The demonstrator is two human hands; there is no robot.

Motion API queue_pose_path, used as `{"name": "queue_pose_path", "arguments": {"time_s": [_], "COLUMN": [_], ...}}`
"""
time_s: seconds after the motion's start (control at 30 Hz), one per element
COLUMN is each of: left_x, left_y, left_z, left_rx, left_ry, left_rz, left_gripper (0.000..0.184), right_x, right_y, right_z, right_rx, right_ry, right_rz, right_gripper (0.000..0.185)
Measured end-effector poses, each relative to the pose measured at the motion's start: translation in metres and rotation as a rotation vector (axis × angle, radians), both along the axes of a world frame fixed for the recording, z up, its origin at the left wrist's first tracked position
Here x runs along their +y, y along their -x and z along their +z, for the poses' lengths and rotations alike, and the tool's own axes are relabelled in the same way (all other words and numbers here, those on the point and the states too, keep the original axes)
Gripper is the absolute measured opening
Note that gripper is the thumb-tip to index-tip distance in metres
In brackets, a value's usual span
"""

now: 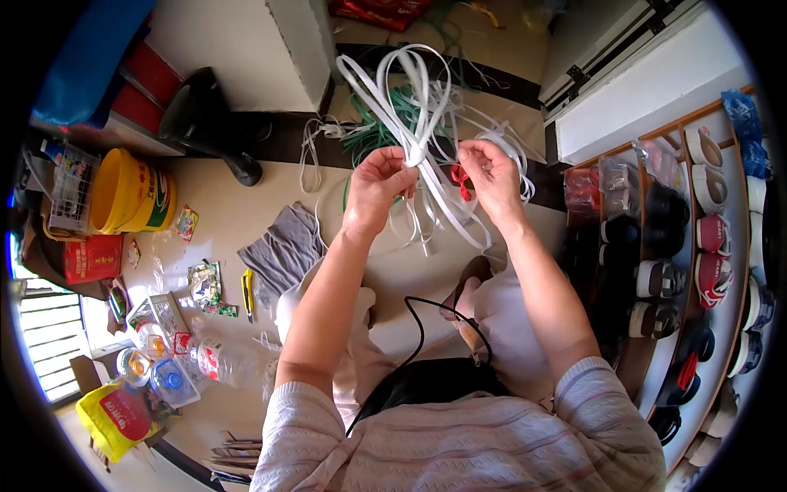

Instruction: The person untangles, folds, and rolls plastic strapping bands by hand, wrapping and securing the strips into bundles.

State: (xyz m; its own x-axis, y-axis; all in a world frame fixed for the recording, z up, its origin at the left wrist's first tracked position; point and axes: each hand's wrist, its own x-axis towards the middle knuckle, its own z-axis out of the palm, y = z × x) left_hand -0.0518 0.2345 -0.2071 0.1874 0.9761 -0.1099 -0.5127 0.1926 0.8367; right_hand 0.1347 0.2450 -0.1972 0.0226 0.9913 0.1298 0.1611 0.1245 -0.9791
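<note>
A looped bundle of white strapping [420, 107] is held up in front of me, gathered at a knot in its middle. My left hand [379, 187] pinches the bundle at that knot, thumb and fingers pressed together. Just right of it, my right hand [492, 176] has thumb and forefinger brought together; whatever sits between their tips is too small to make out. A red tie [461, 182] shows beside the right fingers. Beneath and beyond the hands, green strapping [385, 123] lies tangled with more white strips on the floor.
Shoes fill a rack [691, 205] at the right. On the left are a yellow bucket [135, 193], black boots [205, 119], a grey cloth [283, 246], a yellow cutter [247, 293] and plastic bottles [221, 361]. A yellow bag [119, 418] stands lower left.
</note>
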Motion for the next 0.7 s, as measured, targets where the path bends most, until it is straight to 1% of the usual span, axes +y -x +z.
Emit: {"name": "queue_pose_path", "arguments": {"time_s": [0.03,0.1,0.17,0.2,0.3,0.37,0.4,0.5,0.53,0.6,0.63,0.67,0.7], "left_x": [-0.001,-0.005,-0.01,-0.011,-0.012,-0.012,-0.012,-0.007,-0.006,-0.005,-0.005,-0.006,-0.007], "left_y": [-0.003,-0.014,-0.02,-0.021,-0.017,-0.013,-0.01,-0.003,-0.001,0.0,0.0,0.0,0.0], "left_z": [0.001,-0.003,-0.002,-0.001,0.006,0.008,0.008,0.003,-0.001,-0.003,0.0,0.004,0.007], "left_rx": [0.08,0.171,0.275,0.353,0.707,0.942,1.059,1.073,0.911,0.58,0.474,0.369,0.263], "left_ry": [-0.014,-0.042,-0.05,-0.066,-0.227,-0.425,-0.523,-0.527,-0.384,-0.106,-0.056,-0.006,0.043], "left_rz": [0.013,0.004,-0.029,-0.034,-0.034,0.01,0.032,0.055,0.021,-0.044,-0.068,-0.091,-0.113], "left_gripper": [0.019,0.017,0.019,0.015,0.011,0.01,0.01,0.012,0.012,0.013,0.014,0.015,0.015], "right_x": [-0.003,-0.013,-0.016,-0.013,-0.009,-0.009,-0.01,-0.007,-0.009,-0.009,-0.009,-0.008,-0.009], "right_y": [0.003,0.008,0.011,0.011,0.006,0.005,0.005,0.007,0.01,0.013,0.014,0.01,0.01], "right_z": [0.0,0.002,0.0,-0.001,0.0,0.0,0.007,0.006,0.007,0.012,0.013,0.004,0.005], "right_rx": [0.21,0.048,0.106,0.134,0.223,0.299,0.269,0.288,0.243,0.293,0.319,0.251,0.217], "right_ry": [0.026,0.123,0.207,0.238,0.317,0.325,0.377,0.392,0.346,0.382,0.399,0.329,0.311], "right_rz": [0.051,0.151,0.151,0.138,0.123,0.14,0.131,0.193,0.147,0.133,0.126,0.212,0.229], "right_gripper": [0.023,0.024,0.024,0.024,0.019,0.018,0.013,0.016,0.02,0.019,0.019,0.021,0.021]}}
